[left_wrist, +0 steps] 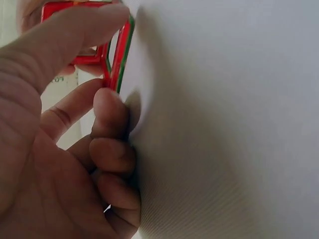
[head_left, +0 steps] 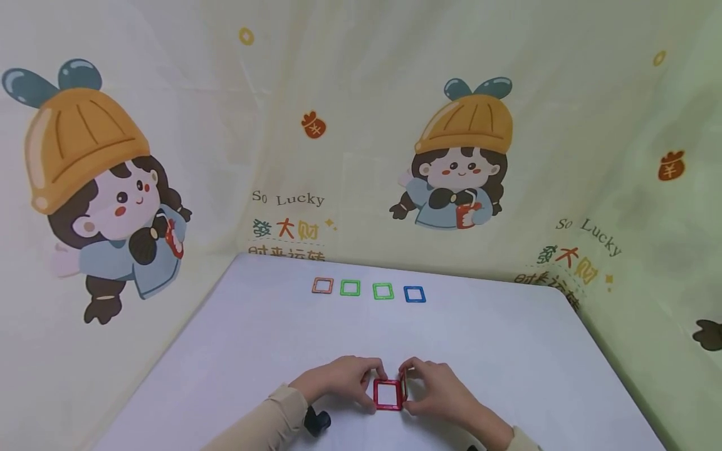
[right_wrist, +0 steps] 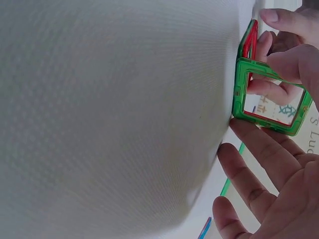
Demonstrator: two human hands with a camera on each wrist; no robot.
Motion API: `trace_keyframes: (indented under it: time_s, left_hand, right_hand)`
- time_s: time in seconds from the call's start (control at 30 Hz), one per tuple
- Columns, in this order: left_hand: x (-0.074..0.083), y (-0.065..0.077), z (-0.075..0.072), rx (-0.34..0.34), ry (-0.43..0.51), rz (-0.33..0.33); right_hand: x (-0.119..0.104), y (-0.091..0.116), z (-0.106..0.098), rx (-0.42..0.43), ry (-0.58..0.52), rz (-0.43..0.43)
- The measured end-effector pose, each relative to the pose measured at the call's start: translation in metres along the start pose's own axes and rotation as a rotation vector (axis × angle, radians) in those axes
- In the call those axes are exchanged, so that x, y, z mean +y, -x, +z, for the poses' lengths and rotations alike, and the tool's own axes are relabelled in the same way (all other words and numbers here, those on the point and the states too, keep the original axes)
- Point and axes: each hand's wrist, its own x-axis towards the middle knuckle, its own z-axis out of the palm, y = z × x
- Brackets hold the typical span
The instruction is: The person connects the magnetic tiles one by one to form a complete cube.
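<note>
Left hand holds a flat square, right hand an upright square

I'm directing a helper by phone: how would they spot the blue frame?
Find the white table, then the row of four square frames near its far edge. The blue frame lies at the row's right end; the other three are an orange frame and two green frames.

Flat red-over-green square plastic frame; right of it, green-and-red plastic square; beyond it, orange plastic square, two green plastic squares, blue plastic square; under it, white tabletop; behind, cream cartoon-print cloth.
</note>
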Motion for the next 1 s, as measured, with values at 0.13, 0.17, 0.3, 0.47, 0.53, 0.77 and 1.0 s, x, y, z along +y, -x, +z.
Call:
trace_keyframes:
  time_s: [0.13,0.17,0.3,0.47,0.53,0.77,1.0]
  left_hand:
    - [-0.001,-0.001,-0.007,-0.061,0.037,0.048]
    - [-0.001,-0.002,-0.010,-0.078,0.045,0.057]
    - [-0.008,-0.011,-0.027,-0.104,0.050,0.090]
    - [-0.034,-0.032,-0.060,0.053,0.008,0.072]
    - [-0.048,-0.042,-0.075,0.165,0.002,0.024]
    - [-0.081,-0.066,-0.114,0.484,-0.178,-0.141]
    - [-0.111,-0.066,-0.124,0.519,-0.273,-0.220]
  right_hand:
    - [0.002,0.002,0.002,0.022,0.015,-0.015]
    - [0.002,0.002,0.001,0.027,0.018,-0.021]
    - [0.001,0.002,0.001,0.036,0.013,-0.027]
    - [0.000,-0.001,0.004,0.041,0.004,-0.018]
    - [0.000,-0.002,0.005,0.040,0.007,-0.011]
    - [0.002,0.002,0.003,0.056,0.062,0.004]
    - [0.004,0.000,0.007,0.017,0.008,0.026]
